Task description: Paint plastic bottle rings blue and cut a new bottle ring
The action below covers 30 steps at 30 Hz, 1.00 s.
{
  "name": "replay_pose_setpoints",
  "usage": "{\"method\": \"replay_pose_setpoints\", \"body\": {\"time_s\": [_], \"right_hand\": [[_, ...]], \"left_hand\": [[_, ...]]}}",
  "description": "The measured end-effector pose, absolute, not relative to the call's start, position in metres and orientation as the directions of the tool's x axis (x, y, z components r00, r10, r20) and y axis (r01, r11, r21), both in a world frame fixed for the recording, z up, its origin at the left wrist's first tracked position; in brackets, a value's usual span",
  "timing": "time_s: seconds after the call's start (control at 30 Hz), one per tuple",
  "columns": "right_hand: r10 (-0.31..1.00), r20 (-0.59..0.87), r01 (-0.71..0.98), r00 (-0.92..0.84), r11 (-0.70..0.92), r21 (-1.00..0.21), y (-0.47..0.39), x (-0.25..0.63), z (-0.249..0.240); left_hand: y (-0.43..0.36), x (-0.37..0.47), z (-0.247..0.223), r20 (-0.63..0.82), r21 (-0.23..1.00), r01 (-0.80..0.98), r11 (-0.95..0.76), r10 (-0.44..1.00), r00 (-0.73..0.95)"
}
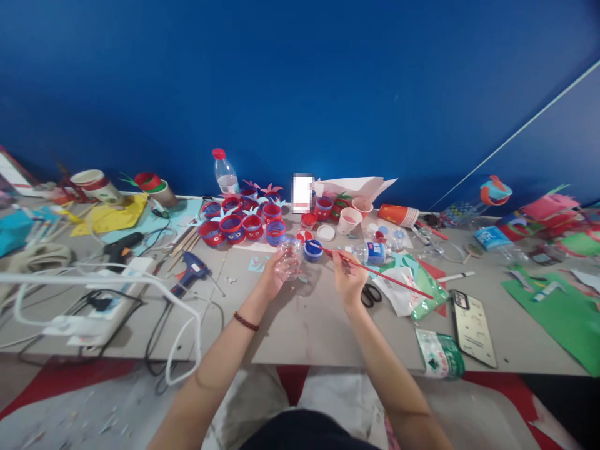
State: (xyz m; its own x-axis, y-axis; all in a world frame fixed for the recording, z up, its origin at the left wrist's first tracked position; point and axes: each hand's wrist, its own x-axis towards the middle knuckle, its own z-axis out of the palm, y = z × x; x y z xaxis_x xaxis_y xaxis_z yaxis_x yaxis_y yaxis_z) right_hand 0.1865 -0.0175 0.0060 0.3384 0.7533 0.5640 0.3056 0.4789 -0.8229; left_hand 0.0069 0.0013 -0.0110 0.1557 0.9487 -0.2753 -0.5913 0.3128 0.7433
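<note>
My left hand (270,276) is wrapped round a clear plastic cup (289,261), which looks like the cut bottom of a bottle. In my right hand (350,281) is a long red paintbrush (398,282), its handle slanting down to the right. The brush's tip end is over the jar of blue paint (313,251), just right of the cup; I cannot tell whether it touches the paint. Behind that jar are a jar of red paint (309,220) and a white lid (325,232). Black-handled scissors (372,295) lie beside my right wrist.
Several red-and-blue painted cups (233,230) with paper leaves stand back left. Glue guns (193,272), a power strip (112,306) and a looping white cable (182,294) lie left. A phone (473,328), green sheets (553,312), and paper cups (349,220) are on the right.
</note>
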Motion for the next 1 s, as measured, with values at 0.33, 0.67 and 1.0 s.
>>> {"method": "replay_pose_setpoints", "body": {"time_s": [0.33,0.67,1.0], "right_hand": [[0.804,0.432,0.056,0.407,0.450,-0.891,-0.018,0.184,0.003],[0.845,0.416,0.002,0.335,0.441,-0.897,-0.020,0.177,0.006],[0.820,0.470,0.165,0.328,0.440,-0.883,-0.021,0.179,0.006]], "left_hand": [[0.002,0.007,-0.006,-0.319,0.724,-0.599,0.342,0.936,0.150],[-0.005,0.013,0.000,-0.254,0.854,-0.445,0.269,0.963,0.093],[-0.006,0.014,0.003,-0.217,0.881,-0.418,0.221,0.975,0.056]]}}
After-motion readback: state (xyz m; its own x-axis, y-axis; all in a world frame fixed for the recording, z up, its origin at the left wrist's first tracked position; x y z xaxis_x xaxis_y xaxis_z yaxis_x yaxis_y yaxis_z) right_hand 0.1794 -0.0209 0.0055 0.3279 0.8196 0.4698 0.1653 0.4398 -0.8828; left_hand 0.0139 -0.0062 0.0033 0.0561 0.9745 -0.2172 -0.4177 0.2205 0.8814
